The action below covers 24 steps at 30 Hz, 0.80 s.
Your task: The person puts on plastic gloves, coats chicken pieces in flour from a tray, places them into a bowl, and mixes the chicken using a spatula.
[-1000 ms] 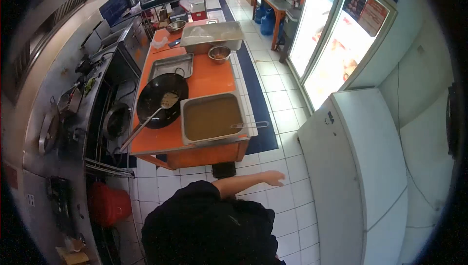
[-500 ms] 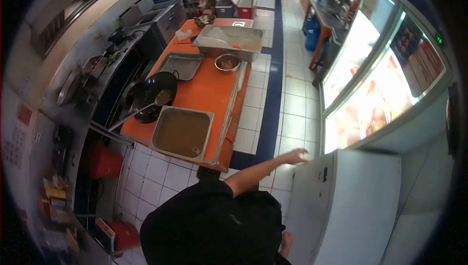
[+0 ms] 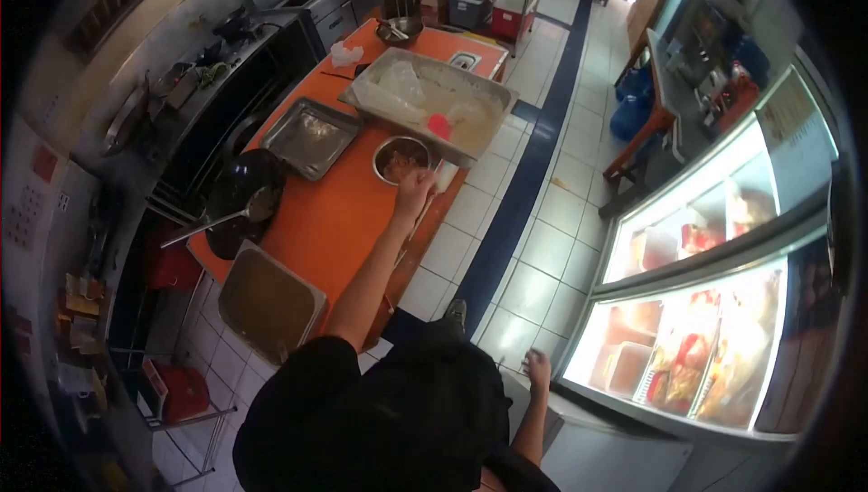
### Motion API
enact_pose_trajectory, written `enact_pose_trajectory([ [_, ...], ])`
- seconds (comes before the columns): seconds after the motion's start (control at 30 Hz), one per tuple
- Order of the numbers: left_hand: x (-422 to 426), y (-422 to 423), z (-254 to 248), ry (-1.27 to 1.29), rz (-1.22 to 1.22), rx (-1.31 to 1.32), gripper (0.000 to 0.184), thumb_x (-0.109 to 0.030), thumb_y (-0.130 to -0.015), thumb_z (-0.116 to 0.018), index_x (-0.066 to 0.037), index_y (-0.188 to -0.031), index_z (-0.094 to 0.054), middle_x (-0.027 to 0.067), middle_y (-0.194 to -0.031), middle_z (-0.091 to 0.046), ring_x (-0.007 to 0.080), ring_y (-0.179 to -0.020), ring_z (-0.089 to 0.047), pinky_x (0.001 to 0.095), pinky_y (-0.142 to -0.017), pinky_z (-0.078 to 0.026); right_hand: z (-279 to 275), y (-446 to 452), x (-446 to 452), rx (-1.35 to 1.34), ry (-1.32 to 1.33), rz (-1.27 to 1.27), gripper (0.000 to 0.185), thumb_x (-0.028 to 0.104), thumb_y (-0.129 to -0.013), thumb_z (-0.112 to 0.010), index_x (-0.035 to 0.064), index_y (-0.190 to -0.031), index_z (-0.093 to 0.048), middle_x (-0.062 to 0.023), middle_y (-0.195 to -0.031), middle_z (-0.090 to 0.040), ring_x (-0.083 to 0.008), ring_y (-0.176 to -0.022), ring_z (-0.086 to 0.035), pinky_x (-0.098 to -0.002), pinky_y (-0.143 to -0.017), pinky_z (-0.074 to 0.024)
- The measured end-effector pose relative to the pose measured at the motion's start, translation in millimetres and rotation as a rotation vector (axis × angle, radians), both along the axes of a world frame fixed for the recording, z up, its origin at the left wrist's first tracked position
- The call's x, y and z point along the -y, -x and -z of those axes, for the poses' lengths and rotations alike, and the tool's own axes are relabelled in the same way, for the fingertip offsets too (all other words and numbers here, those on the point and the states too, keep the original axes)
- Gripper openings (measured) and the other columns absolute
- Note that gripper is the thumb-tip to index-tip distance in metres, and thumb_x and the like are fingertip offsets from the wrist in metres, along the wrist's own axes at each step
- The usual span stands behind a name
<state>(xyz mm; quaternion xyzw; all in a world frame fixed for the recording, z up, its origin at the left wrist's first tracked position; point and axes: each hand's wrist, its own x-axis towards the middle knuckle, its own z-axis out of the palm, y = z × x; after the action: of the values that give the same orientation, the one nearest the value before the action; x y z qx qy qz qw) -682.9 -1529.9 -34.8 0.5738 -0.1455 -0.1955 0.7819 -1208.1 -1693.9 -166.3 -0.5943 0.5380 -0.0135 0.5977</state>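
Observation:
My left hand (image 3: pixel 415 195) is at the near rim of a small steel bowl (image 3: pixel 380 172) with reddish-brown food inside; its fingers are slightly bent and apart, and nothing shows held in them. Low on the right, my right hand (image 3: pixel 538 367) hangs over the floor near the lit fridge, loosely curled with fingers apart and holding nothing visible. Behind the bowl stands a large steel tray (image 3: pixel 497 99) with pale contents, a clear plastic bag and a red item. An empty shallow tray (image 3: pixel 312 137) lies left of the bowl.
The orange table (image 3: pixel 334 221) also carries a dark wok (image 3: pixel 226 186) with a ladle (image 3: pixel 212 221) and a pan of brownish liquid (image 3: pixel 269 302). A lit glass-door fridge (image 3: pixel 678 338) stands right. Stoves (image 3: pixel 262 49) line the left wall. Red bucket (image 3: pixel 183 392) lower left.
The view has turned and moved closer to the table and fridge. My left hand has moved from over the floor to the small bowl. My right hand has come more fully into view.

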Motion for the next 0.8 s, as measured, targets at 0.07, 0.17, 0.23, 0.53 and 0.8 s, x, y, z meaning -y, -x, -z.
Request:
enact_pose_trajectory([
  [0.07, 43.7, -27.4, -51.7, -0.116, -0.070, 0.070, 0.019, -0.022, -0.092, -0.064, -0.003, -0.092, -0.061, 0.0038, -0.078, -0.063, 0.0088, -0.069, -0.059, 0.0234, -0.057, -0.045, -2.4, -52.1, 53.6, 0.087, 0.033, -0.080, 0.037, 0.025, -0.093, -0.062, 0.0039, -0.123, -0.060, -0.0087, -0.101, -0.066, -0.0170, -0.083, -0.066, -0.0277, -0.065, -0.0509],
  [0.17, 116.5, -88.6, -49.7, -0.420, -0.175, 0.365, 0.029, -0.027, -0.085, -0.070, -0.002, -0.096, -0.061, 0.0057, -0.078, -0.064, 0.0199, -0.073, -0.063, 0.0322, -0.064, -0.050, -46.2, -137.4, 114.3, 0.184, 0.061, -0.072, 0.036, 0.026, -0.094, -0.062, 0.0042, -0.122, -0.061, -0.0084, -0.103, -0.066, -0.0177, -0.088, -0.067, -0.0287, -0.070, -0.0518],
  [0.23, 163.1, -126.2, -15.9, -0.593, -0.181, 0.403, 0.037, -0.030, -0.080, -0.074, -0.002, -0.100, -0.060, 0.0081, -0.085, -0.063, 0.0253, -0.081, -0.064, 0.0362, -0.070, -0.051, -71.0, -182.6, 148.8, 0.253, 0.039, -0.036, 0.033, 0.024, -0.094, -0.063, 0.0047, -0.121, -0.062, -0.0082, -0.104, -0.066, -0.0183, -0.091, -0.066, -0.0299, -0.075, -0.0524],
  [0.53, 308.0, -198.9, 17.3, -1.304, -0.520, 0.494, 0.056, -0.034, -0.074, -0.077, -0.003, -0.114, -0.053, 0.0178, -0.119, -0.054, 0.0315, -0.111, -0.055, 0.0435, -0.085, -0.051, -137.0, -416.1, 313.8, 0.389, 0.069, -0.454, 0.031, 0.017, -0.093, -0.064, 0.0005, -0.119, -0.061, -0.0093, -0.105, -0.067, -0.0175, -0.091, -0.066, -0.0299, -0.078, -0.0522],
  [0.8, 278.0, -263.2, 48.1, -0.784, -0.706, 0.176, 0.023, -0.016, -0.080, -0.073, -0.001, -0.093, -0.062, 0.0096, -0.080, -0.063, 0.0234, -0.071, -0.064, 0.0340, -0.065, -0.052, -208.0, -664.0, 390.0, 0.667, 0.212, -1.238, 0.028, 0.002, -0.092, -0.058, 0.0030, -0.119, -0.061, -0.0120, -0.110, -0.068, -0.0224, -0.102, -0.066, -0.0335, -0.087, -0.0517],
])
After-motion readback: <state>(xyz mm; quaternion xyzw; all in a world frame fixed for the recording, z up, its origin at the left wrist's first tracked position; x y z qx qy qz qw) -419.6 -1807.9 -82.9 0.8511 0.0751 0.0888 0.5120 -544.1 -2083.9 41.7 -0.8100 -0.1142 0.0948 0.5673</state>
